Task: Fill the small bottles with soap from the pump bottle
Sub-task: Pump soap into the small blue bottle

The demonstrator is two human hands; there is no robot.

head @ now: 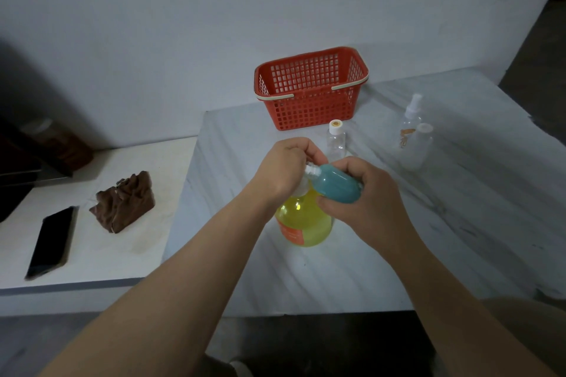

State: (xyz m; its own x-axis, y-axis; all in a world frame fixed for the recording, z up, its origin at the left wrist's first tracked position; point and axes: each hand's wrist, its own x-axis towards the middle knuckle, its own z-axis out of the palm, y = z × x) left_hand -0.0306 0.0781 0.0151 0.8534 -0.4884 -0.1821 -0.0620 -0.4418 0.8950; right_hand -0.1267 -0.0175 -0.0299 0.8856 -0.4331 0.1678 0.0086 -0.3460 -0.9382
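Your right hand (364,202) wraps its fingers around the tilted teal small bottle (335,182), whose neck meets the pump nozzle. Your left hand (284,168) curls over the pump head of the yellow pump bottle (306,223), which stands on the table (398,254). The writing on its orange label (291,234) cannot be read.
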